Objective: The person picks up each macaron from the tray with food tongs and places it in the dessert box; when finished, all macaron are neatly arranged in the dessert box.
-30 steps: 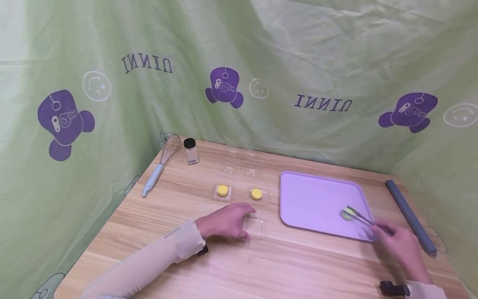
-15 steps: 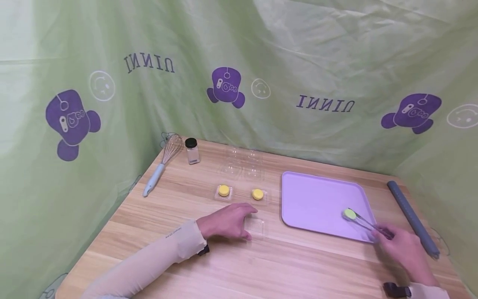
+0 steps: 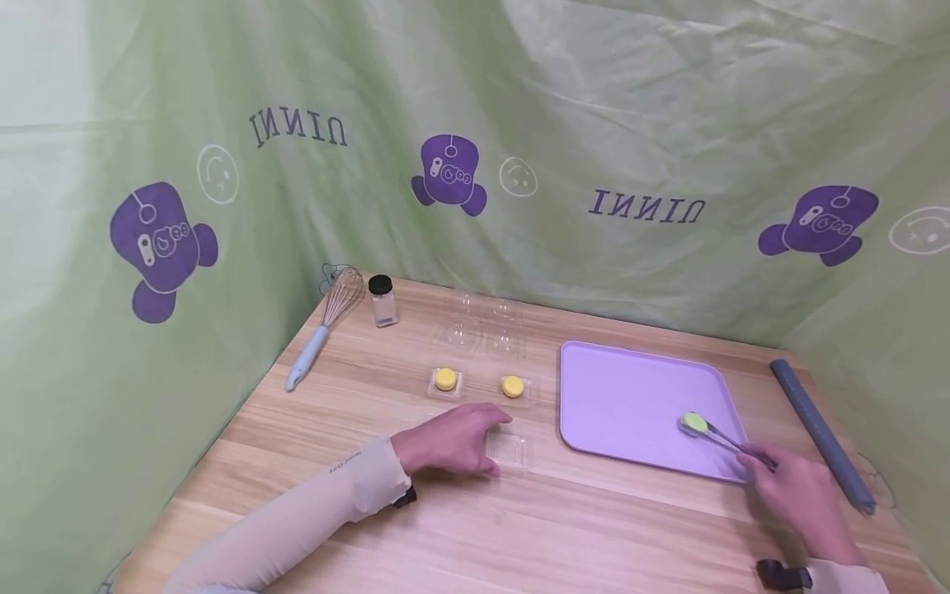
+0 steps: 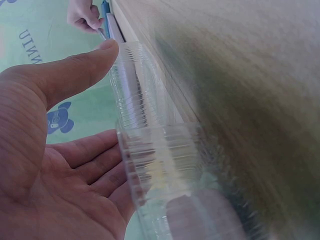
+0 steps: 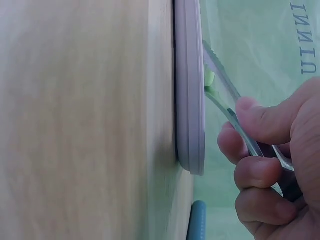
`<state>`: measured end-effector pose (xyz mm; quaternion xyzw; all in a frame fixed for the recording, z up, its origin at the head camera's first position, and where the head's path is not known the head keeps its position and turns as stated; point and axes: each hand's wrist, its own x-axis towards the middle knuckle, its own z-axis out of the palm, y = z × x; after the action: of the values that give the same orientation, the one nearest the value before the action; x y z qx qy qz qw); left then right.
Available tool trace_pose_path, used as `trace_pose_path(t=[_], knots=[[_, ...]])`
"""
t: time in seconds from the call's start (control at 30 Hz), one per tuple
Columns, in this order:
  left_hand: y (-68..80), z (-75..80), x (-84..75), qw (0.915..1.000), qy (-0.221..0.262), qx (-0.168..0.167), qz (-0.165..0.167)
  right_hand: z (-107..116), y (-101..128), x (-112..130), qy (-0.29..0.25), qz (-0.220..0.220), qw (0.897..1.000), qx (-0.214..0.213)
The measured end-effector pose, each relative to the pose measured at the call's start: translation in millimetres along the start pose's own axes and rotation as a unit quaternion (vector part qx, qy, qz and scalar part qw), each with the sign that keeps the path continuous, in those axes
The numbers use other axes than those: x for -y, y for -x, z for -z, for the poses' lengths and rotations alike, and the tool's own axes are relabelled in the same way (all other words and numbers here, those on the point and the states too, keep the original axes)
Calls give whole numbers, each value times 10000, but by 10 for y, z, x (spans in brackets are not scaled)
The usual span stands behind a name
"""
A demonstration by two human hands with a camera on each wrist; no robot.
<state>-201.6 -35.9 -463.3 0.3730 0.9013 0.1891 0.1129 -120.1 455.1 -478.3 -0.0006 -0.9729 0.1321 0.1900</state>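
Observation:
In the head view my right hand (image 3: 797, 495) holds metal tongs (image 3: 727, 441) by the handle, thumb on one arm and fingers curled under the other in the right wrist view. Between the tong tips sits a pale green macaron (image 3: 693, 421), close over the right part of the purple tray (image 3: 616, 396). My left hand (image 3: 453, 440) stays at a small clear plastic box (image 3: 508, 450), thumb and index finger spread to two of its sides. In the left wrist view the thumb tip rests at the rim of the box (image 4: 145, 150), and a finger shows through the plastic.
Two yellow macarons (image 3: 445, 379) sit on small clear bases beyond my left hand. Clear domed lids (image 3: 482, 326) stand behind them. A whisk (image 3: 319, 334) and a black-capped jar (image 3: 383, 304) lie back left. A blue-grey rolling pin (image 3: 822, 437) lies right of the tray.
The green macaron, partly covered by the tongs a second ago, has turned so its round face shows between the tips. My left hand stays where it was.

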Motion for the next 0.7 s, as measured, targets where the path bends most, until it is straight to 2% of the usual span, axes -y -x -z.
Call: trace_pose_path(t=[0.7], knots=[[-8, -1, -6, 10000, 44, -53, 11, -3, -47, 20, 69, -283, 9995, 134]])
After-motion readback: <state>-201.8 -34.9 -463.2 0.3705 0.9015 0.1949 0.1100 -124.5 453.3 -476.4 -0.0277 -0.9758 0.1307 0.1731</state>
